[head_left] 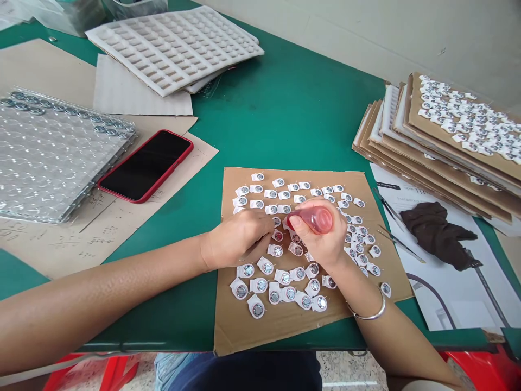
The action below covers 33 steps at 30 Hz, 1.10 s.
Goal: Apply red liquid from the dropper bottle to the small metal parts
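Note:
A brown cardboard sheet [240, 331] lies at the table's front edge, carrying several small round metallic discs on white tabs [256, 307]. My right hand [319, 239] is wrapped round a small reddish translucent bottle [319, 218], tilted over the middle of the sheet. Just left of it, my left hand [240, 237] is closed above the sheet, its fingertips near a disc with a red surface [277, 235]. Whatever those fingertips may hold is too small to make out.
A phone in a red case [146, 165] and a clear plastic tray [52, 157] lie left. White moulded trays [175, 46] are behind. At right are stacked cardboard sheets [439, 163], tweezers [401, 244], a dark cloth [439, 233] and printed paper [459, 304].

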Available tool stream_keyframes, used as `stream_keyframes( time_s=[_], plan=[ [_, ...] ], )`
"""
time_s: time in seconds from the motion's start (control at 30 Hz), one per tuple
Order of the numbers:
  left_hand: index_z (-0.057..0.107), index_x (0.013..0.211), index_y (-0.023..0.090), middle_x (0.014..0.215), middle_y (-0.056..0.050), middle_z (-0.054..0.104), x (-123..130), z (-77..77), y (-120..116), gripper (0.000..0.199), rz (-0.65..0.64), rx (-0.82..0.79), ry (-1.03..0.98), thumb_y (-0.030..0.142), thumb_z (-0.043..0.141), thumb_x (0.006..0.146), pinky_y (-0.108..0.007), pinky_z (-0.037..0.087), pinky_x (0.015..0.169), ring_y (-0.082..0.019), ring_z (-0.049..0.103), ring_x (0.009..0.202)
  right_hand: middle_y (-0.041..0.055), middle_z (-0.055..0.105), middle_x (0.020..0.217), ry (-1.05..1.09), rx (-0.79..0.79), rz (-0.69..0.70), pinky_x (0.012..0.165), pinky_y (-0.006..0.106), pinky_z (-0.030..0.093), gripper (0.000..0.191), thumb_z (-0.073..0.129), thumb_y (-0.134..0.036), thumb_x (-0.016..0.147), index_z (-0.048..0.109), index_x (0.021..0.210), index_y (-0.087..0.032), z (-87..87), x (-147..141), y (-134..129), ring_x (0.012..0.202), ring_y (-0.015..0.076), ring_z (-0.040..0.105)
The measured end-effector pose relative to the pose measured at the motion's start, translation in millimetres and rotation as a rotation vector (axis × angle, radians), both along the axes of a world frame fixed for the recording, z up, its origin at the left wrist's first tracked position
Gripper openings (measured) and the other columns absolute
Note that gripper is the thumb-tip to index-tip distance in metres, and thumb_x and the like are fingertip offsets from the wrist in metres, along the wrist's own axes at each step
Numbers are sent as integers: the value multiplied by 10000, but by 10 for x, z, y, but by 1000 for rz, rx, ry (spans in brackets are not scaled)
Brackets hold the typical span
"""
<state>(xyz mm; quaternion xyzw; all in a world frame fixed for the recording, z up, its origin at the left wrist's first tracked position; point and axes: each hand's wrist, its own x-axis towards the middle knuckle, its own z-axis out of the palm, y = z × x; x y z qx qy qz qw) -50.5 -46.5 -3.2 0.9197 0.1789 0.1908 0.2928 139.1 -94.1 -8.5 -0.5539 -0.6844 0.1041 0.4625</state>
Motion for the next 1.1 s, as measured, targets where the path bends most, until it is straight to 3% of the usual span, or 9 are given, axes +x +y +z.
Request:
stream_keyframes(
  time_s=[0.4, 1.1],
  plan=[
    [584, 731, 121, 669, -37, 617, -48, -91, 90, 154, 14, -190, -111, 42, 464, 786, -261, 414, 574, -122, 549, 607, 12, 620, 770, 223, 115, -60, 635, 337, 526, 202, 685, -277, 695, 571, 847, -206, -23, 46, -61, 715, 163, 620],
    [579, 728, 109, 678, -44, 612, -51, -97, 78, 147, -14, -200, -149, 38, 470, 795, -260, 408, 575, -120, 547, 620, 10, 640, 791, 114, 24, -96, 726, 325, 527, 216, 716, -252, 679, 584, 841, -199, -87, 5, -42, 758, 153, 626]
  ],
)
